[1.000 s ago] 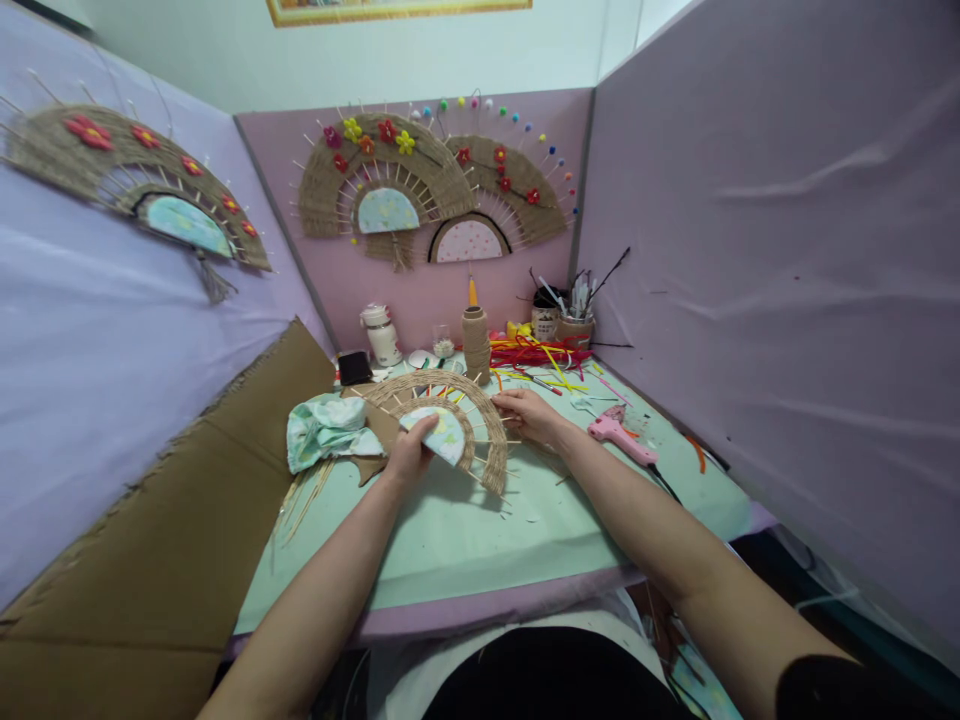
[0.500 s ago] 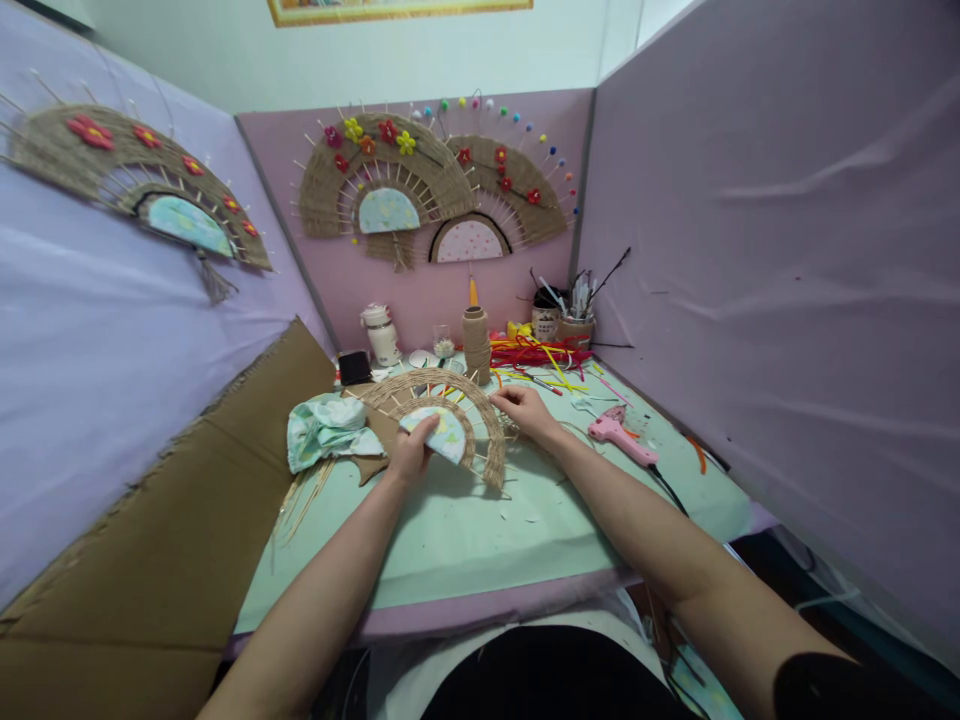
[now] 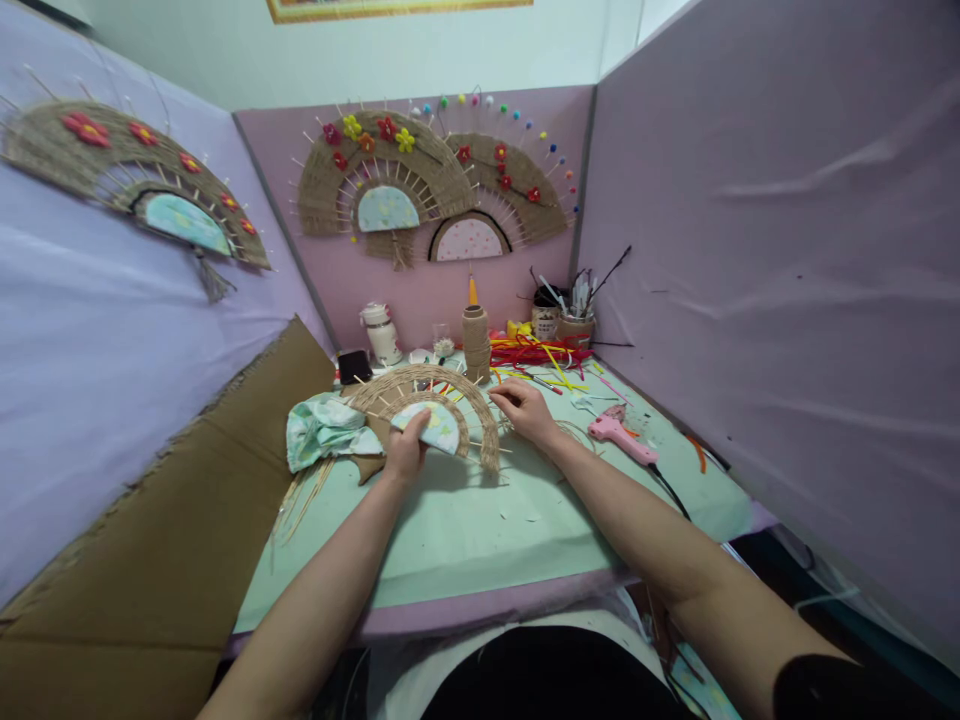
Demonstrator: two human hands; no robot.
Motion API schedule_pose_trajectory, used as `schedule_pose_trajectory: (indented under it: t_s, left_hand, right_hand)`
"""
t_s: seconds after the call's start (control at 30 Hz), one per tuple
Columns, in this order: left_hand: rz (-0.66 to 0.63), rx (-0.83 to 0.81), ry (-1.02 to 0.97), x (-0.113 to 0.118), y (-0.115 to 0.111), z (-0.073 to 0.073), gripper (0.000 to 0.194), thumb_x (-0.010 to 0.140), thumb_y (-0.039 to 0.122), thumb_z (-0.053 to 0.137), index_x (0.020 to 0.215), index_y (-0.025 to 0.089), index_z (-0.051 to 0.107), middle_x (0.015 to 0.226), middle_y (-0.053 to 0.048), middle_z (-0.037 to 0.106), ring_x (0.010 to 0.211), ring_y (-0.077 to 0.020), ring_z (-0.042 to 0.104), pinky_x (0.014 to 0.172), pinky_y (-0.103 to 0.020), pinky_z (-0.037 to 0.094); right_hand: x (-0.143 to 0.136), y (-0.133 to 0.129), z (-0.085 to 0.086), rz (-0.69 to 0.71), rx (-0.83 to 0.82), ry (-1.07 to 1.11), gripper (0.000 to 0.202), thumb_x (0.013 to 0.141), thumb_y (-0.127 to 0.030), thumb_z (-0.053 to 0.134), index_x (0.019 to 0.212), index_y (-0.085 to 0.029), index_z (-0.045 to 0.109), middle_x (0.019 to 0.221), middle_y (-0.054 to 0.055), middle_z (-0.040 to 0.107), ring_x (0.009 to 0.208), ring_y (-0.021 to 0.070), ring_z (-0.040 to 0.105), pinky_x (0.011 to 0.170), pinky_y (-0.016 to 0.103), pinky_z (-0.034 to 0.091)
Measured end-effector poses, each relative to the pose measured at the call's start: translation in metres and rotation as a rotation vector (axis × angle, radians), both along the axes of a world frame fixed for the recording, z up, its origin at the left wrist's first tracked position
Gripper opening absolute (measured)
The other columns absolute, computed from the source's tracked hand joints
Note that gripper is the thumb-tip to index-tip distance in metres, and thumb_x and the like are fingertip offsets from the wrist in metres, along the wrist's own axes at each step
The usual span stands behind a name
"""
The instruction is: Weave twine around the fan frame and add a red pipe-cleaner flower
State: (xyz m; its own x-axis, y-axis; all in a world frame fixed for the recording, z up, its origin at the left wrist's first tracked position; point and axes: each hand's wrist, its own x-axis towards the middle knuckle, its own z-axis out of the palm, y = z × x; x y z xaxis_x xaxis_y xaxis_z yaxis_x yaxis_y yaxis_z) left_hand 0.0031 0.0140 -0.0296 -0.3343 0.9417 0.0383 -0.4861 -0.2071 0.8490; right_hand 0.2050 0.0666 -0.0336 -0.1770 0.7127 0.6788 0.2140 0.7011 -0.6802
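Note:
A half-round fan (image 3: 486,425) of woven twine on thin sticks, with a pale floral cloth centre, is held above the table. My left hand (image 3: 407,447) grips it at the cloth centre, thumb on top. At the fan's right edge, my right hand (image 3: 523,408) is closed in a pinch; what lies between the fingertips is too small to make out. Loose twine (image 3: 574,432) trails beside and below that hand. Behind the fan stands a twine spool (image 3: 476,345). Green patterned cloth (image 3: 324,432) lies crumpled to the left.
A pink glue gun (image 3: 619,437) with a black cord lies at right. Red and yellow strips (image 3: 536,352), a white bottle (image 3: 381,333) and tool cups (image 3: 576,328) line the back. Cardboard (image 3: 172,500) leans at left; finished fans (image 3: 386,175) hang on the partitions.
My left hand and the fan have shifted slightly left and up, and the fan has tilted a little. My right hand stays near the fan's edge, still pinched.

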Motion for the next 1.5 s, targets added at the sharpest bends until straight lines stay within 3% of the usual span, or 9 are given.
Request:
schedule_pose_trajectory:
  t_s: [0.33, 0.67, 0.87, 1.23, 1.37, 1.5]
  left_hand:
    - [0.047, -0.003, -0.058, -0.001, 0.001, 0.002, 0.027, 0.060, 0.016, 0.072, 0.084, 0.014, 0.061, 0.079, -0.002, 0.066, 0.069, -0.0141, 0.064, 0.067, -0.025, 0.052]
    - [0.017, -0.008, -0.123, -0.001, -0.001, 0.008, 0.019, 0.063, 0.015, 0.069, 0.080, 0.013, 0.063, 0.076, -0.003, 0.067, 0.065, -0.0133, 0.064, 0.057, -0.021, 0.052]
    - [-0.003, -0.011, -0.148, -0.001, -0.001, 0.009, 0.016, 0.064, 0.014, 0.068, 0.079, 0.013, 0.064, 0.076, -0.003, 0.068, 0.066, -0.0130, 0.064, 0.059, -0.021, 0.053]
    - [-0.072, -0.010, -0.188, -0.002, -0.002, 0.011, 0.014, 0.067, 0.013, 0.065, 0.081, 0.014, 0.064, 0.077, -0.002, 0.069, 0.067, -0.0130, 0.065, 0.061, -0.020, 0.054]
    - [-0.136, -0.029, -0.190, -0.002, -0.004, 0.012, 0.017, 0.066, 0.012, 0.065, 0.083, 0.013, 0.065, 0.077, -0.003, 0.069, 0.066, -0.0146, 0.066, 0.059, -0.022, 0.054]
    - [-0.145, -0.026, -0.197, -0.002, -0.004, 0.012, 0.018, 0.067, 0.012, 0.064, 0.085, 0.012, 0.065, 0.079, -0.004, 0.069, 0.068, -0.0145, 0.066, 0.061, -0.022, 0.054]
  right_hand:
    - [0.000, -0.001, 0.001, 0.000, -0.009, 0.009, 0.017, 0.080, -0.032, 0.060, 0.076, -0.018, 0.067, 0.073, 0.004, 0.061, 0.071, 0.0164, 0.053, 0.065, 0.028, 0.041]
    - [-0.002, 0.007, -0.004, 0.032, -0.197, 0.087, 0.023, 0.077, -0.038, 0.060, 0.077, -0.016, 0.065, 0.070, 0.003, 0.061, 0.064, 0.0140, 0.050, 0.059, 0.026, 0.039]
    - [-0.002, 0.007, -0.003, 0.062, -0.317, 0.168, 0.027, 0.073, -0.043, 0.063, 0.075, -0.017, 0.064, 0.062, -0.001, 0.054, 0.054, 0.0107, 0.042, 0.051, 0.024, 0.033]
    - [-0.001, 0.011, -0.006, 0.246, -0.546, 0.283, 0.032, 0.066, -0.047, 0.067, 0.073, -0.017, 0.063, 0.059, -0.003, 0.051, 0.047, 0.0070, 0.039, 0.046, 0.022, 0.030]
    - [-0.002, 0.013, -0.008, 0.310, -0.593, 0.298, 0.033, 0.065, -0.047, 0.068, 0.078, -0.017, 0.064, 0.065, -0.001, 0.056, 0.053, 0.0080, 0.044, 0.050, 0.022, 0.034]
    - [-0.002, 0.012, -0.007, 0.343, -0.608, 0.281, 0.033, 0.065, -0.047, 0.068, 0.075, -0.016, 0.063, 0.062, -0.002, 0.054, 0.049, 0.0064, 0.040, 0.048, 0.021, 0.030]
